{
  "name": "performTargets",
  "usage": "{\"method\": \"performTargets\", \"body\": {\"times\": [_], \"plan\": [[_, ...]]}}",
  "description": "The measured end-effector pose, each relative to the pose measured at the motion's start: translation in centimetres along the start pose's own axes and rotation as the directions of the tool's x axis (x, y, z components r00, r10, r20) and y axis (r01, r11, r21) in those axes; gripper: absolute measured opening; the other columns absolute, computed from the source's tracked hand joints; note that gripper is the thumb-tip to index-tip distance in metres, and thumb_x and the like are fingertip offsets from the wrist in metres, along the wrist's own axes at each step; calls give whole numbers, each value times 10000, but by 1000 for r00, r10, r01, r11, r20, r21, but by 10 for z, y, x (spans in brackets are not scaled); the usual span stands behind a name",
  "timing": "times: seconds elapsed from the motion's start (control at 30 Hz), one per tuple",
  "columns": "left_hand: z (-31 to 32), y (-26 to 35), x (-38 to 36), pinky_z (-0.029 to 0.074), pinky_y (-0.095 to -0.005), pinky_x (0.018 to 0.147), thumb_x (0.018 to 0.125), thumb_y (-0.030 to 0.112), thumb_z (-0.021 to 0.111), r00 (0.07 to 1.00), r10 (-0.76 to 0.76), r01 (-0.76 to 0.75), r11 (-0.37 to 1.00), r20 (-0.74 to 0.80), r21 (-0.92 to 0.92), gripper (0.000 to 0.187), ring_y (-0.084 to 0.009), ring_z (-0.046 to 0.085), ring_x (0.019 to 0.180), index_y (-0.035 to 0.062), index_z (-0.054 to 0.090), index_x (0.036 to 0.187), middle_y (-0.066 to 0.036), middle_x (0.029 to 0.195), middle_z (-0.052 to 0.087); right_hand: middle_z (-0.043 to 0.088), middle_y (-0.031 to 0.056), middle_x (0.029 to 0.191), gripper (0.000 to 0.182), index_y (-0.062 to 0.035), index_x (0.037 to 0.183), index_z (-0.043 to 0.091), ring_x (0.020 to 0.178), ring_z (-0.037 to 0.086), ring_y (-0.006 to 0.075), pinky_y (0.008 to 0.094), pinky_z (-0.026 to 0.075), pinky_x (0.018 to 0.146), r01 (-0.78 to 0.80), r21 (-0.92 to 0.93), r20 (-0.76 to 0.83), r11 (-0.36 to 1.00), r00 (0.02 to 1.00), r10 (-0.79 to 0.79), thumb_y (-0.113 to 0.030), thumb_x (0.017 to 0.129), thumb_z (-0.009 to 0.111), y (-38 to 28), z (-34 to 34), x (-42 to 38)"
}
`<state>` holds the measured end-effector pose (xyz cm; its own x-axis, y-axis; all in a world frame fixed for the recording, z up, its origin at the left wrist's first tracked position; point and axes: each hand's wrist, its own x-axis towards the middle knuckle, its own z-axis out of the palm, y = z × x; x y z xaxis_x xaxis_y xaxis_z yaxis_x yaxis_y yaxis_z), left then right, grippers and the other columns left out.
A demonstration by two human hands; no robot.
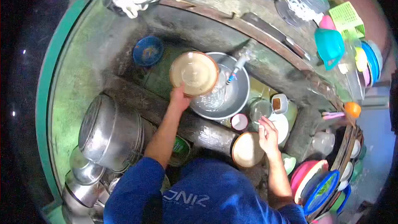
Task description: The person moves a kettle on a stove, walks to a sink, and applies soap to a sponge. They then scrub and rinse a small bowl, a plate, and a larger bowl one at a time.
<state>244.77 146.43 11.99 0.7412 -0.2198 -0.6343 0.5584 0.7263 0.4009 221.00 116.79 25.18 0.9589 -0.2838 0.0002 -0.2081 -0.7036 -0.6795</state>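
Note:
My left hand (179, 99) grips the near rim of a cream plate with a brown edge (194, 74), fingers closed on it. The plate hangs over the left part of a metal basin (244, 95) with water in it, beside a tap (237, 69). My right hand (268, 136) is held with its fingers apart, above the right edge of a second cream plate (248, 149). Near its fingertips are a clear glass bowl (260, 110) and a white plate (280, 127). A white cup with a pink rim (239, 122) stands by the basin.
Large metal pots (110, 132) stand at the left. A blue bowl (148, 51) lies in the far left corner. A knife (296, 48) rests on the ledge. Colourful plates (309, 180) stand at the right. A square white container (279, 103) is beyond the glass bowl.

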Motion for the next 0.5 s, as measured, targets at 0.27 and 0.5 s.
{"method": "performTargets", "body": {"times": [0.27, 0.5], "plan": [[59, -75, -15, 453, -482, 995, 1026, 343, 330, 873, -110, -10, 970, 476, 243, 465, -305, 507, 1216, 71, 304, 1403, -167, 1368, 446, 607, 209, 1180, 257, 9, 1090, 634, 1121, 570, 362, 438, 419, 1001, 56, 8, 23, 998, 998, -56, -99, 875, 546, -6, 27, 20], [59, -101, -41, 490, -473, 964, 1009, 457, 296, 800, -145, 65, 986, 583, 155, 546, -285, 522, 1205, 58, 306, 1382, -154, 1346, 456, 387, 281, 1385, 504, 18, 1318, 433, 1319, 351, 404, 560, 224, 1096, 246, -415, 244, 876, 958, -154, -185, 871, 548, -32, 96, 94]]}}
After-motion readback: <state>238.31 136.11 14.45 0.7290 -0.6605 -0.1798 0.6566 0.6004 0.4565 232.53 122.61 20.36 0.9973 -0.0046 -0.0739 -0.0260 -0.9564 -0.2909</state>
